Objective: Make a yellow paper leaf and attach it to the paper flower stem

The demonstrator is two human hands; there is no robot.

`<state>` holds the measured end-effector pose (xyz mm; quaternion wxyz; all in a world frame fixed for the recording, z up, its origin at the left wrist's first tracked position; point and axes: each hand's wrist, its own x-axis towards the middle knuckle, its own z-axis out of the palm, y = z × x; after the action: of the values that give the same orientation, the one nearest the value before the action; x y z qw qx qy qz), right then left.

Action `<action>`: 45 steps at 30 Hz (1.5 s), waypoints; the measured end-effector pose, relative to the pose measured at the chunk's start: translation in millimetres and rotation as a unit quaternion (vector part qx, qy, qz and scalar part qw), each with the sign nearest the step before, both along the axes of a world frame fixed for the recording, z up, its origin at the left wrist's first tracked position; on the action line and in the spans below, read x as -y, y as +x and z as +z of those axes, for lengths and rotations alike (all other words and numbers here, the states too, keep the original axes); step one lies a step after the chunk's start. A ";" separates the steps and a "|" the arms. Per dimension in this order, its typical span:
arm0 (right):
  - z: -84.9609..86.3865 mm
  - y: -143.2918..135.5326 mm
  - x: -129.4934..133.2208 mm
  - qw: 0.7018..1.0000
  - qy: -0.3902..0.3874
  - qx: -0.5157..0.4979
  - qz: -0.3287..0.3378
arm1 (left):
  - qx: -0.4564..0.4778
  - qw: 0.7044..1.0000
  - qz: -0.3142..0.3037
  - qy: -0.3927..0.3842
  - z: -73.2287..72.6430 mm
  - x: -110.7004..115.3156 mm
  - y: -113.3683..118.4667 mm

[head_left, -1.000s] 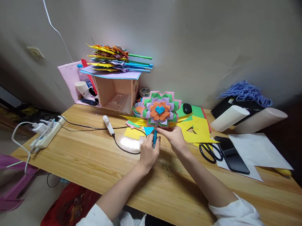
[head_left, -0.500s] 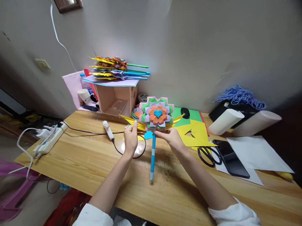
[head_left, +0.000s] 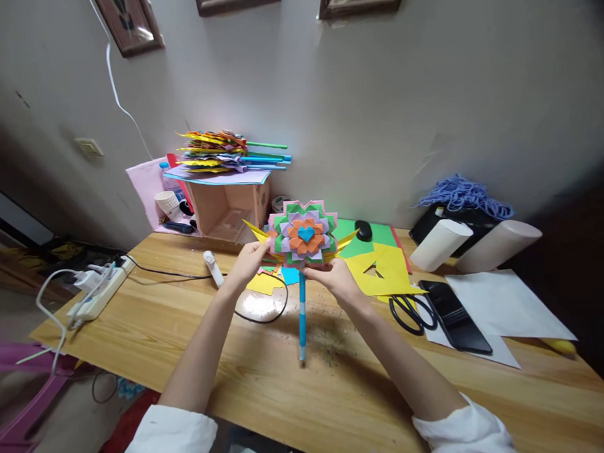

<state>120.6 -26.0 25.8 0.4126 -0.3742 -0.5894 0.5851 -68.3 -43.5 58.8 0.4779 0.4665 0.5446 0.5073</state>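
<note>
A layered paper flower faces me above the table, with pink, green, lilac and orange petals and a blue heart in the middle. Its blue and white striped stick points down toward the tabletop. Yellow pointed paper pieces stick out on both sides behind it. My left hand is closed on the flower's left edge, thumb in front. My right hand pinches just under the flower, where the stick joins it. The fingers behind the flower are hidden.
More paper flowers are stacked on a cardboard box at the back left. Black-handled scissors, a phone, yellow paper and white rolls are on the right. A power strip and cables lie left.
My left hand has shifted left and now grips the flower's edge with the thumb in front. The flower sits squarer to me, its stick more upright. The camera view has tilted up.
</note>
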 end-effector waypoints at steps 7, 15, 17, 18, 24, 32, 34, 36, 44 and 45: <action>14.4 -0.9 5.0 0.999 -0.014 0.023 -0.026 | -0.031 0.999 -0.011 -0.006 6.7 -2.9 -0.5; 9.7 0.0 1.6 1.000 -0.015 0.001 -0.006 | 0.003 0.999 0.013 0.043 -7.7 2.1 4.0; 7.5 0.3 0.0 1.000 -0.015 -0.014 -0.006 | 0.043 0.998 0.014 0.042 -18.9 8.5 11.9; 6.5 0.5 -0.8 1.000 -0.016 -0.025 -0.004 | 0.043 0.998 0.004 0.038 -25.9 12.3 17.3; -0.9 2.0 -5.7 0.999 -0.027 -0.028 -0.009 | 0.018 0.995 -0.093 -0.001 -60.6 30.7 55.8; -9.3 -2.5 -10.0 0.999 -0.030 -0.030 -0.012 | 0.008 0.996 0.054 0.076 -59.9 31.3 64.3; -11.5 -4.3 -9.6 0.999 -0.039 -0.035 -0.010 | 0.029 0.995 0.051 0.081 -59.4 29.9 64.8; -13.2 -5.0 -9.4 0.998 -0.040 -0.042 -0.007 | 0.053 0.994 0.051 0.078 -59.3 28.8 66.3; -11.3 -1.9 -11.6 0.998 -0.007 -0.032 0.048 | 0.066 0.992 0.071 0.086 -59.0 26.8 68.1; -11.1 -1.8 -11.9 0.999 -0.003 -0.026 0.048 | 0.068 0.991 0.075 0.085 -58.9 26.6 67.8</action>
<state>118.8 -14.1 14.7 0.3979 -0.3313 -0.5943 0.6154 -0.5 -70.0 0.0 0.4333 0.4279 0.4988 0.6167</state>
